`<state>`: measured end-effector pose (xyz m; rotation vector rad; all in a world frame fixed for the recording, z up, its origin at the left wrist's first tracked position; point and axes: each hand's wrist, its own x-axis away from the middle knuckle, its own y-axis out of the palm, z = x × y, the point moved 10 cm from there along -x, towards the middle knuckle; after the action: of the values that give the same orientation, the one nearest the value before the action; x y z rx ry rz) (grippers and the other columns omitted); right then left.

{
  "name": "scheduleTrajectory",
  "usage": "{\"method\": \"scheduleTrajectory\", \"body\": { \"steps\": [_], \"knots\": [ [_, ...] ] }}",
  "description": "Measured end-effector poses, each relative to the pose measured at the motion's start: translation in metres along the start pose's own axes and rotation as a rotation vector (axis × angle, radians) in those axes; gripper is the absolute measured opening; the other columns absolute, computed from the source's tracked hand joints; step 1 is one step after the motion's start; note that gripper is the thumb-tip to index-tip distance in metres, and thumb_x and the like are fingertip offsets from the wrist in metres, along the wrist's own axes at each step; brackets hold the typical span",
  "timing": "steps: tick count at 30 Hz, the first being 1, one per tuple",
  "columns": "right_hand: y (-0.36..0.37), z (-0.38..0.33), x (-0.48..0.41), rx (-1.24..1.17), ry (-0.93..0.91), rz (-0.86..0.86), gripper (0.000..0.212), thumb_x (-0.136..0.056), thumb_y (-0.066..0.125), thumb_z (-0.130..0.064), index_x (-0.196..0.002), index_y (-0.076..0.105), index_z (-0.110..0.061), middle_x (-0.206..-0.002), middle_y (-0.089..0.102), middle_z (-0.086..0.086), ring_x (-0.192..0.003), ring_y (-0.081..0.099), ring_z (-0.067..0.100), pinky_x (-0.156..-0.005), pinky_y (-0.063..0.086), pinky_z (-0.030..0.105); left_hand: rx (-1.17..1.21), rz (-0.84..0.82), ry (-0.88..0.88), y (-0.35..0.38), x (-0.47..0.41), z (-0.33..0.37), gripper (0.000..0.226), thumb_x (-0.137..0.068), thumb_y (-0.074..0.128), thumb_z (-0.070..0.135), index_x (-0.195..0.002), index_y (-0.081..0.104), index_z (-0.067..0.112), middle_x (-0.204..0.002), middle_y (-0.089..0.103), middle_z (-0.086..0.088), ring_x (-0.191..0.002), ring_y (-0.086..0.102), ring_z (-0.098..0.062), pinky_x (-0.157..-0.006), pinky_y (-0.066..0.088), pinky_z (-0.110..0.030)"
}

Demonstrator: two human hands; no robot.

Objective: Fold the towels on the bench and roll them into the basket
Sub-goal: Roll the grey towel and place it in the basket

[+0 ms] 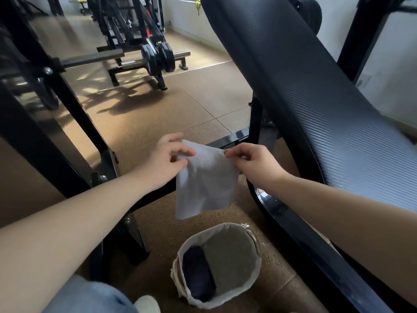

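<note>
The left grip (pixel 165 161) pinches 1 top corner of the pale grey towel (pixel 203 188) and the right grip (pixel 255 164) pinches the other, each clenched on cloth between thumb and fingers; the towel hangs in the air between them, left of the padded black desk (pixel 316 98) and clear of the floor (pixel 158 123). Held by 2 corners, its own weight pulls it smooth, which I take as squaring it up for a fold; whether it is already doubled I cannot tell. The basket (pixel 256 274) stands on the floor nearer, below the towel, handy for the drop; 1 dark rolled towel (pixel 198 274) lies along its left side, leaving room on the right.
</note>
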<state>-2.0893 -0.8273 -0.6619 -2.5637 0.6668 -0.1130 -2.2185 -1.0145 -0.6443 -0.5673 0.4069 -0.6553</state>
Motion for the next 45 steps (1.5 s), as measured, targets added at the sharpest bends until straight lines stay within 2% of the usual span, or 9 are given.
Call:
{"method": "scheduleTrajectory", "body": {
  "steps": [6, 12, 17, 22, 26, 29, 34, 39, 45],
  "knots": [
    [0.006, -0.017, 0.008, 0.341, -0.104, -0.069, 0.036, -0.081, 0.075, -0.015, -0.111, 0.067, -0.033, -0.102, 0.06, -0.013, -0.083, 0.054, 0.003, -0.064, 0.039, 0.011, -0.161, -0.02, 0.121, 0.002, 0.001, 0.012, 0.041, -0.084, 0.078, 0.004, -0.119, 0.073, 0.025, -0.144, 0.048, 0.015, -0.131, 0.042, 0.001, -0.111, 0.03, -0.018],
    [0.004, -0.023, 0.003, 0.446, -0.169, -0.049, 0.041, -0.08, 0.069, -0.009, -0.117, 0.067, -0.026, -0.118, 0.064, -0.003, -0.103, 0.055, 0.014, -0.08, 0.037, 0.021, -0.315, -0.017, 0.221, 0.007, 0.001, 0.023, 0.051, -0.08, 0.081, 0.006, -0.127, 0.071, 0.021, -0.13, 0.058, 0.017, -0.118, 0.051, 0.002, -0.097, 0.023, 0.005],
    [-0.005, -0.019, 0.001, 0.393, -0.137, -0.006, 0.037, -0.085, 0.061, -0.006, -0.113, 0.07, -0.027, -0.103, 0.067, -0.008, -0.094, 0.058, 0.011, -0.066, 0.041, 0.013, -0.351, -0.022, 0.188, 0.011, 0.0, 0.022, 0.049, -0.081, 0.08, 0.008, -0.127, 0.071, 0.024, -0.126, 0.06, 0.011, -0.112, 0.051, -0.003, -0.088, 0.026, 0.003],
    [-0.006, -0.013, -0.003, 0.344, -0.106, -0.02, 0.036, -0.089, 0.058, -0.007, -0.114, 0.068, -0.03, -0.103, 0.067, -0.012, -0.096, 0.059, 0.007, -0.066, 0.038, 0.008, -0.362, -0.024, 0.162, 0.013, -0.001, 0.021, 0.044, -0.082, 0.077, 0.01, -0.124, 0.072, 0.023, -0.124, 0.065, 0.005, -0.112, 0.058, -0.011, -0.091, 0.035, -0.017],
    [-0.008, -0.008, -0.005, 0.301, -0.084, -0.034, 0.038, -0.089, 0.056, -0.008, -0.118, 0.068, -0.029, -0.102, 0.065, -0.015, -0.094, 0.057, 0.003, -0.067, 0.036, 0.003, -0.341, -0.025, 0.125, 0.012, -0.001, 0.015, 0.034, -0.085, 0.074, 0.017, -0.117, 0.073, 0.029, -0.11, 0.067, 0.01, -0.102, 0.06, -0.008, -0.081, 0.04, -0.012],
    [-0.007, -0.004, -0.007, 0.234, -0.062, -0.05, 0.039, -0.088, 0.055, -0.008, -0.119, 0.068, -0.028, -0.102, 0.066, -0.016, -0.1, 0.06, 0.006, -0.073, 0.041, 0.01, -0.314, -0.052, 0.105, 0.013, 0.001, 0.016, 0.03, -0.088, 0.071, 0.019, -0.114, 0.07, 0.032, -0.106, 0.066, 0.017, -0.101, 0.058, -0.006, -0.084, 0.046, -0.025],
    [-0.006, 0.005, -0.006, 0.03, 0.038, -0.071, 0.033, -0.097, 0.054, -0.014, -0.125, 0.063, -0.028, -0.11, 0.067, -0.01, -0.104, 0.062, 0.006, -0.082, 0.053, 0.023, -0.142, -0.084, -0.019, 0.013, -0.001, 0.001, 0.029, -0.096, 0.064, 0.025, -0.123, 0.062, 0.036, -0.113, 0.064, 0.023, -0.104, 0.057, 0.007, -0.08, 0.042, -0.016],
    [0.007, 0.015, 0.0, -0.155, 0.168, -0.164, 0.027, -0.105, 0.052, -0.021, -0.129, 0.058, -0.031, -0.116, 0.064, -0.002, -0.104, 0.065, 0.015, -0.081, 0.064, 0.038, -0.049, -0.072, -0.077, 0.01, 0.0, -0.016, 0.034, -0.099, 0.062, 0.031, -0.127, 0.051, 0.047, -0.123, 0.061, 0.012, -0.116, 0.057, -0.008, -0.102, 0.044, -0.035],
    [0.0, 0.008, -0.002, -0.215, 0.142, -0.078, 0.022, -0.103, 0.056, -0.028, -0.125, 0.063, -0.028, -0.115, 0.063, -0.005, -0.098, 0.063, 0.012, -0.062, 0.056, 0.018, -0.014, 0.022, -0.01, -0.001, 0.0, -0.004, 0.02, -0.102, 0.056, 0.022, -0.097, 0.06, 0.041, -0.112, 0.06, 0.013, -0.109, 0.054, -0.004, -0.101, 0.041, -0.035]
  ]
}}
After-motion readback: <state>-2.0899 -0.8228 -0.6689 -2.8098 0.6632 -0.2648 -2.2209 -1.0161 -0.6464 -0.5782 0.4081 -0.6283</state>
